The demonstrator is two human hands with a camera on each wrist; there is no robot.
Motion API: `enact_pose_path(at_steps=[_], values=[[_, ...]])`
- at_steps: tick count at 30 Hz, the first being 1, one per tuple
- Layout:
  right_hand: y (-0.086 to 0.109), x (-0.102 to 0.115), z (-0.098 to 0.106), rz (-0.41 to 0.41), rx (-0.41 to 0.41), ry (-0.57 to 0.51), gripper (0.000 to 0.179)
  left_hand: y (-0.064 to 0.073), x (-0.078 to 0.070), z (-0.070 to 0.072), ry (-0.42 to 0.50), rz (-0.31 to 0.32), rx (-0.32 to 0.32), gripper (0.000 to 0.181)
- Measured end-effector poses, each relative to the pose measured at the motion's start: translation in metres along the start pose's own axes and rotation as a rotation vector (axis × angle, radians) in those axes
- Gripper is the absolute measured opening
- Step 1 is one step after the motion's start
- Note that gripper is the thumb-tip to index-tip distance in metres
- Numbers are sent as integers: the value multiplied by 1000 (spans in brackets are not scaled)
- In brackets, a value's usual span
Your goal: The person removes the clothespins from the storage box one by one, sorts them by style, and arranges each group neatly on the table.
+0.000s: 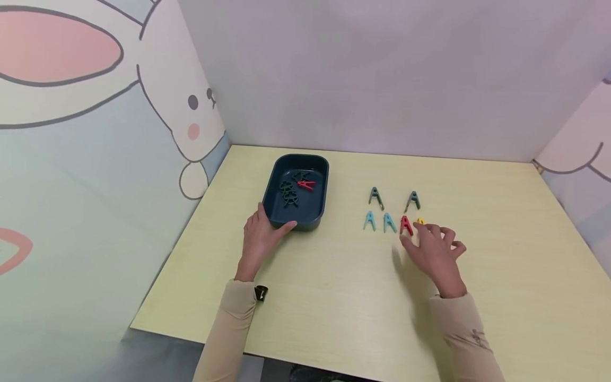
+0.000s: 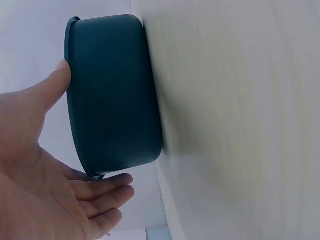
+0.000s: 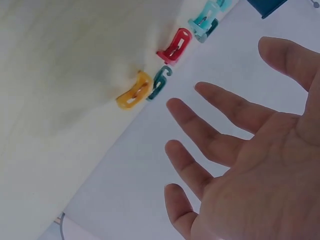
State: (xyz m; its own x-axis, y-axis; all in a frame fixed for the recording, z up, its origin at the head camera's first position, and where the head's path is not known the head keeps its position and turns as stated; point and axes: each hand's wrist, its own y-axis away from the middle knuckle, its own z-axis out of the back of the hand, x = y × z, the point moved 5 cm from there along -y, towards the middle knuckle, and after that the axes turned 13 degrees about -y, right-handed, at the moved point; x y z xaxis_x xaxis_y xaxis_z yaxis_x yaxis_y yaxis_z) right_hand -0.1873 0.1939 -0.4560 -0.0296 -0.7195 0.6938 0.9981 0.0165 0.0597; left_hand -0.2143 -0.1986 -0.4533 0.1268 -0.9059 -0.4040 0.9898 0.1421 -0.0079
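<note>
The left hand (image 1: pixel 260 236) rests at the near left corner of a dark blue-green box (image 1: pixel 310 224), thumb against the rim and fingers extended along the side. Inside the box lie a red clothespin (image 1: pixel 306 184) and several dark green pieces (image 1: pixel 290 198). My right hand (image 1: pixel 435 254) hovers over the table with fingers spread and loosely bent, holding nothing. Its fingertips overlap a yellow clothespin (image 3: pixel 135 91) in the head view, partly hiding it. Just left of that stands a red clothespin (image 1: pixel 406 225), with two light blue clothespins (image 1: pixel 389 223) further left.
Behind this row are two dark green clothespins, one at left (image 1: pixel 376 197) and one at right (image 1: pixel 413 200). The pale wooden table (image 1: pixel 334 297) meets a plain wall (image 1: pixel 382 79) at the back and a cartoon-printed wall (image 1: pixel 95 185) on the left.
</note>
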Motion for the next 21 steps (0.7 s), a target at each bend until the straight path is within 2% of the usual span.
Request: enact_pose_path(at_steps=[5,11,21], values=[[-10,19,-1,100,-63,-69,51,-1,1,-1,5,2,3,116],[-28,49,-22,235,-90,-168,47,0,1,-1,9,-1,3,116],[-55,103,-64,405,-32,-220,42,-1,1,-1,7,13,13,116]])
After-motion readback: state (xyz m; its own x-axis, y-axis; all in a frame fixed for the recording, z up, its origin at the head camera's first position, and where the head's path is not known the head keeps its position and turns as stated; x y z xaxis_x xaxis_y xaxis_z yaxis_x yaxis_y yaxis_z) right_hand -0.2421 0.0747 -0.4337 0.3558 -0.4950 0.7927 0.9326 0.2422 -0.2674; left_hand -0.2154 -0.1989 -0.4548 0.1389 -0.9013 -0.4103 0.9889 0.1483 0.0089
